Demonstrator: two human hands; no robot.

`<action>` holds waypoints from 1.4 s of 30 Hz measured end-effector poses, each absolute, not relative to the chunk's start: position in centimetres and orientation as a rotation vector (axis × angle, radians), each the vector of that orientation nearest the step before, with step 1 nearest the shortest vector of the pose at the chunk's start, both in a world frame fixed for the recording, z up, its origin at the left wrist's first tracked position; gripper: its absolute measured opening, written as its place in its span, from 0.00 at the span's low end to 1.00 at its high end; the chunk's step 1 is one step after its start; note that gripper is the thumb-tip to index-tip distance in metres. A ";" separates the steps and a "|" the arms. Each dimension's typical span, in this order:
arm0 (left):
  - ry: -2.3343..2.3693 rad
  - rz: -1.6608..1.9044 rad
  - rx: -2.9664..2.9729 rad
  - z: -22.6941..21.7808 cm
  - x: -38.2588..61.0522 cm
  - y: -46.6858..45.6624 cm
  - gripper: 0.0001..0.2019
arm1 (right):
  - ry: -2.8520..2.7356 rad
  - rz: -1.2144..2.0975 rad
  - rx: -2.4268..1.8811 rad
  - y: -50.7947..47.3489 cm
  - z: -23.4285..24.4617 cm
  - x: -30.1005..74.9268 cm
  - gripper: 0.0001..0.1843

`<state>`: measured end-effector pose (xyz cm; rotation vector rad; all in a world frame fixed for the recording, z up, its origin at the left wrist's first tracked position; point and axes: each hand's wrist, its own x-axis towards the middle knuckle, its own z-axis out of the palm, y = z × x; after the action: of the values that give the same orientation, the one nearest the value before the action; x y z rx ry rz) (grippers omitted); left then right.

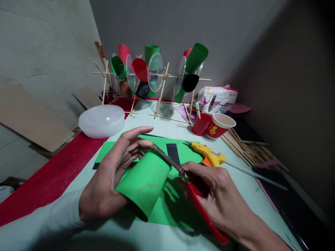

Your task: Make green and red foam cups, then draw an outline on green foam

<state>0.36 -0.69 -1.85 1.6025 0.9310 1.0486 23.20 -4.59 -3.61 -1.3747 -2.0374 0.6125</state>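
In the middle of the head view a green paper tube (pixel 148 183), with curved pencil lines drawn on its side, is held tilted over the table. My left hand (pixel 110 177) wraps round its left side, thumb and fingers partly behind it. My right hand (pixel 220 197) grips red-handled scissors (pixel 204 212). Their metal blades lie along the tube's upper rim, close to my left fingertips. Whether the blades bite into the paper I cannot tell. Beneath lie green paper sheets (pixel 188 216) and a small black strip (pixel 173 153).
A yellow glue gun (pixel 209 153) lies right of the sheets. Behind stands a stick frame (pixel 162 94) carrying clear discs and coloured paper tubes. A white bowl (pixel 102 122) sits at left. At right are a red paper cup (pixel 221 125), wooden sticks (pixel 243 150) and a dark flat object (pixel 295 205).
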 end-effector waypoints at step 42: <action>0.845 0.807 1.580 -2.9 1.0 0.0 0.34 | -1.055 1.183 -1.190 -3.0 -4.3 22.6 0.25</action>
<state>1.02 -0.04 -2.92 1.5800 0.8449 0.8074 22.63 -3.01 -4.31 -1.1899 -1.0554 1.1828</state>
